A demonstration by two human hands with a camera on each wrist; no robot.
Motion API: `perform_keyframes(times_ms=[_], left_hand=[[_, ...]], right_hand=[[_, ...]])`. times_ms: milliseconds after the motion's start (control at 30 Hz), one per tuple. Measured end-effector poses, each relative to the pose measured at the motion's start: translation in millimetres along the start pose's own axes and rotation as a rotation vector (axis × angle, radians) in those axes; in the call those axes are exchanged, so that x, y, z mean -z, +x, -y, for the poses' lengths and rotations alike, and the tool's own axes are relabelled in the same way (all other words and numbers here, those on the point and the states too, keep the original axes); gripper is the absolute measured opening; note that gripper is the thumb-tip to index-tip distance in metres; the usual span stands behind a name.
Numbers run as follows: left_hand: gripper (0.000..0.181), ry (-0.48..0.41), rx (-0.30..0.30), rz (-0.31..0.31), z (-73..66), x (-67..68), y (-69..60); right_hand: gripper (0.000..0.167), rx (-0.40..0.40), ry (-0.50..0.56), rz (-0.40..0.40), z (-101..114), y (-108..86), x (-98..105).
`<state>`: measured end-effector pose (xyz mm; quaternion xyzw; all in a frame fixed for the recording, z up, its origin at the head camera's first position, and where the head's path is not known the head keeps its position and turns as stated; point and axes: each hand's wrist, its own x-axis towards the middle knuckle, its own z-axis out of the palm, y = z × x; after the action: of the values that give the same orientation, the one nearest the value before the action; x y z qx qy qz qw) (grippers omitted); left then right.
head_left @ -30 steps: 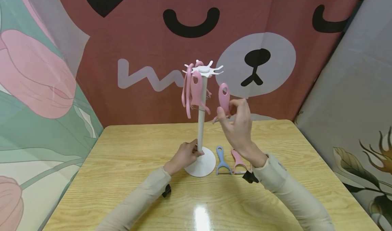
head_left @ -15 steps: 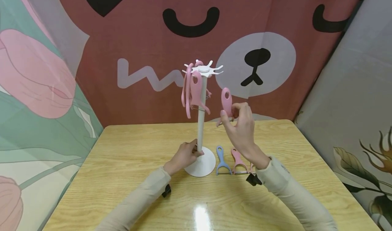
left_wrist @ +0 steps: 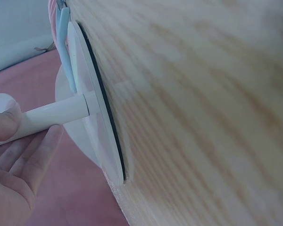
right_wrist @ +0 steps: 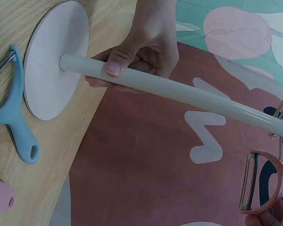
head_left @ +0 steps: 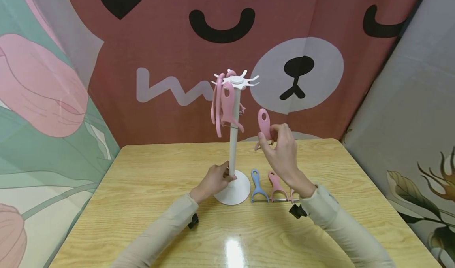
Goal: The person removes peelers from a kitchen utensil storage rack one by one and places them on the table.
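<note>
Near frame centre, the left hand (head_left: 215,179) grips the stand (head_left: 233,147); the right hand (head_left: 284,151) pinches a pink peeler (head_left: 264,122) aloft. This looks like a transfer between hooks (head_left: 238,80) and counter (head_left: 153,173), next needing controlled placing.

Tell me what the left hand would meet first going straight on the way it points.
First the white pole, which the left hand grips; beyond it, the line may run toward the held pink peeler, though depth is unclear.
</note>
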<state>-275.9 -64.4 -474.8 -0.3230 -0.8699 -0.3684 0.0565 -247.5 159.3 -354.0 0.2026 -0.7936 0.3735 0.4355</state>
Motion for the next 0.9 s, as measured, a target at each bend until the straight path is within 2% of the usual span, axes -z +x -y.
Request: perform_keyframes(times_ms=[300, 667, 900], left_hand=[[0.018, -0.003, 0.012, 0.006, -1.6, 0.7, -0.5], [0.019, -0.005, 0.031, 0.02, -1.9, 1.5, -1.4], [0.02, -0.001, 0.018, 0.011, -1.1, 0.9, -0.7]], right_hand=[[0.022, -0.022, -0.065, 0.083, -5, -3.8, 4], [0.023, -0.094, -0.195, 0.2, -20, -12.3, 8], [0.021, -0.164, -0.221, 0.28, -30, -18.9, 13]])
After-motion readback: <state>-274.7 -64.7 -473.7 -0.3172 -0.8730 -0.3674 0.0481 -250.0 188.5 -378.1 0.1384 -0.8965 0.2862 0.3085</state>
